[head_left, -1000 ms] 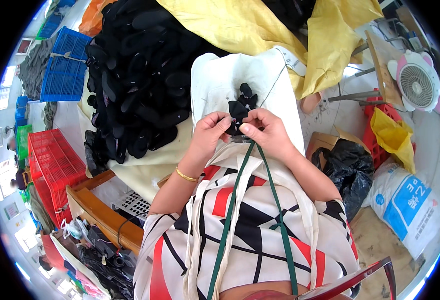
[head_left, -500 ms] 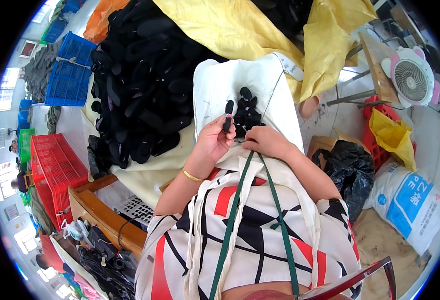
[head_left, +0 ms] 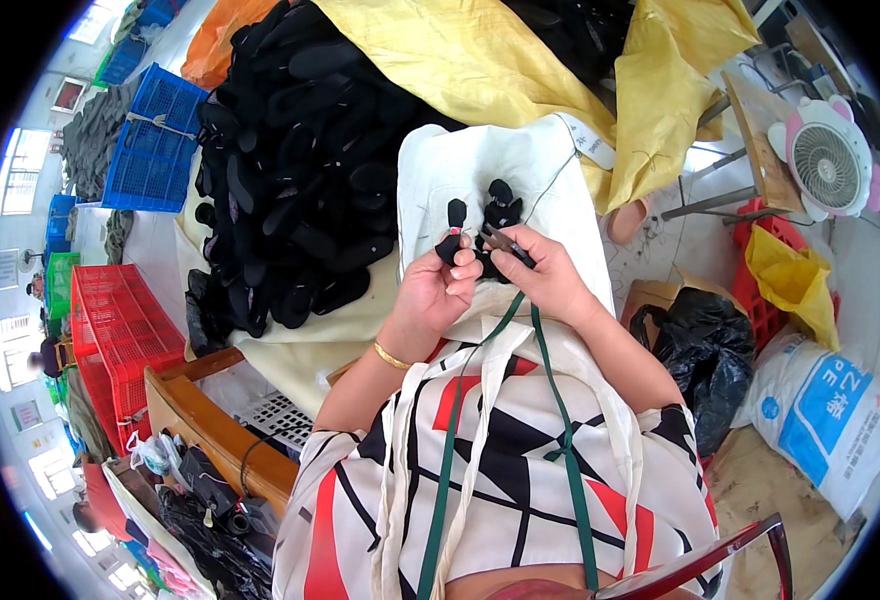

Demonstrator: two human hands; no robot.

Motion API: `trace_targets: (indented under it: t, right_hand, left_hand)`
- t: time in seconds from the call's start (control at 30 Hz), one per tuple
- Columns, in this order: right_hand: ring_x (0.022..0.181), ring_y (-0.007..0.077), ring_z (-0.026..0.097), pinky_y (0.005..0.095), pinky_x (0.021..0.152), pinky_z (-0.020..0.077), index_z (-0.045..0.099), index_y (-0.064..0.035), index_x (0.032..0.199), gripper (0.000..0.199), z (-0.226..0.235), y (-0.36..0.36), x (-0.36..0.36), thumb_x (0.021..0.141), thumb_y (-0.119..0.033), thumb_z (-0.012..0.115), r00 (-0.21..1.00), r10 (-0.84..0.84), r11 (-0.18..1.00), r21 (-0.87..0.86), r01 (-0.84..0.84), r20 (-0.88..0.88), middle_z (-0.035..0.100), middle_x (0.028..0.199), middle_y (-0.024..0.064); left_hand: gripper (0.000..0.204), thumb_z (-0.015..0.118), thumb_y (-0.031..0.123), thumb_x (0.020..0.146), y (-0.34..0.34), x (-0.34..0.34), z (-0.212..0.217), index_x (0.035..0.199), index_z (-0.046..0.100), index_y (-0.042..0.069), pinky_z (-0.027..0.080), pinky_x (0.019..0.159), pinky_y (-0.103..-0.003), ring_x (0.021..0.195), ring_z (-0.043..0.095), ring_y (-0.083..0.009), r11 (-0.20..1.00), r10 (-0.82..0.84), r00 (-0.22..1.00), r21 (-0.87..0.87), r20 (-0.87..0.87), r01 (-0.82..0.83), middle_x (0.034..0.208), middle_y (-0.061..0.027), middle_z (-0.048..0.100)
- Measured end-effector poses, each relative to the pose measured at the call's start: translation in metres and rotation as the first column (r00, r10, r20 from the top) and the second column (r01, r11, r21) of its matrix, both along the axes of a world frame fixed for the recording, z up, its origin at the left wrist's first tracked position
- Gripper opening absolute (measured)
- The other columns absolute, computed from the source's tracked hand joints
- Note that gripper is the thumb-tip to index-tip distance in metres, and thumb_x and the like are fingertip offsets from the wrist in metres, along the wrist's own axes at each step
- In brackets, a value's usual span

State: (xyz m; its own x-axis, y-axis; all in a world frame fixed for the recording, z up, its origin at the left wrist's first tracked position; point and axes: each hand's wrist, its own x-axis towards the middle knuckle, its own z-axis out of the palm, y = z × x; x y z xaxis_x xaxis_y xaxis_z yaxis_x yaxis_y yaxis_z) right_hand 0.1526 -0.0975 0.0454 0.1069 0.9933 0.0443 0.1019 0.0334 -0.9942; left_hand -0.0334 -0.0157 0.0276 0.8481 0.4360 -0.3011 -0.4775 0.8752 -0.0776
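Between the fingertips of my left hand (head_left: 426,298) is a small black cloth piece (head_left: 456,214), held upright, with a narrow red and white band round its middle. My right hand (head_left: 554,280) grips dark thread snips (head_left: 505,244), their grey tip pointing at the black piece and close to it. Beyond my hands, similar black cloth pieces (head_left: 501,203) lie in a small heap on the white cloth-covered surface (head_left: 435,165); my fingers partly hide them. Two green cords (head_left: 456,455) hang down my front; the upper end of one reaches my right hand.
A large pile of black shoe-shaped pieces (head_left: 295,170) lies at the left, beside yellow sheeting (head_left: 460,50). Red crates (head_left: 125,335) and a wooden drawer (head_left: 215,425) stand near left. At the right are a fan (head_left: 822,160), a black bag (head_left: 710,340) and a white sack (head_left: 820,410).
My right hand has come up from the heap, and the snips now show in it, close to the black piece. My left hand still holds that piece. The view has shifted slightly.
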Motion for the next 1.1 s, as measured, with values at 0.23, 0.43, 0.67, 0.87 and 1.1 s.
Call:
trace_targets:
  t: [0.23,0.43,0.67,0.87,1.1]
  right_hand:
    - [0.08,0.0334,0.062,0.041,0.071,0.0515,0.07,-0.0062,0.095,0.031,0.016,-0.003,-0.002,0.098,-0.035,0.059,0.912,-0.096,0.995,0.048,0.084,0.398,0.063,0.083,0.0124]
    - [0.077,0.0325,0.062,0.0403,0.066,0.0516,0.071,-0.007,0.09,0.031,0.018,-0.001,-0.005,0.097,-0.036,0.062,0.896,-0.152,0.988,0.088,0.126,0.417,0.062,0.08,0.0114]
    - [0.074,0.032,0.062,0.0401,0.064,0.0513,0.071,-0.0073,0.087,0.028,0.019,0.001,-0.006,0.094,-0.033,0.065,0.856,-0.181,0.983,0.1,0.151,0.485,0.062,0.079,0.0104]
    - [0.082,0.0337,0.063,0.0399,0.072,0.0526,0.069,-0.0043,0.099,0.023,0.024,-0.007,0.006,0.093,-0.026,0.066,0.906,-0.031,0.996,0.085,-0.006,0.422,0.064,0.086,0.015]
    - [0.079,0.025,0.069,0.0334,0.074,0.0539,0.065,-0.002,0.106,0.015,0.016,-0.007,0.027,0.096,-0.013,0.061,0.953,-0.106,0.978,-0.141,0.151,0.284,0.068,0.084,0.0136]
  left_hand:
    - [0.018,0.051,0.012,0.098,-0.01,0.004,0.003,0.105,0.058,-0.003,0.042,0.049,-0.02,0.07,0.049,-0.013,0.998,-0.058,0.998,0.009,-0.034,0.058,0.083,-0.0071,0.057]
    - [0.024,0.049,0.011,0.1,-0.014,0.009,0.005,0.112,0.056,-0.008,0.046,0.049,-0.023,0.073,0.054,-0.0168,0.998,-0.061,0.998,0.001,0.017,0.061,0.088,-0.0112,0.058]
    - [0.022,0.052,0.011,0.099,-0.016,0.009,0.01,0.112,0.057,-0.007,0.047,0.05,-0.023,0.071,0.053,-0.016,0.998,-0.054,0.998,-0.012,-0.027,0.054,0.087,-0.0102,0.058]
    - [0.019,0.053,0.019,0.103,-0.004,-0.001,0.011,0.108,0.061,0.003,0.052,0.059,-0.021,0.072,0.064,-0.0139,0.874,0.085,0.889,0.462,-0.449,0.15,0.088,-0.0065,0.068]
    - [0.021,0.064,0.013,0.098,0.005,-0.017,0.01,0.112,0.065,-0.002,0.056,0.069,-0.024,0.078,0.065,-0.0106,0.327,0.519,0.602,0.792,-0.606,0.515,0.09,-0.0042,0.068]
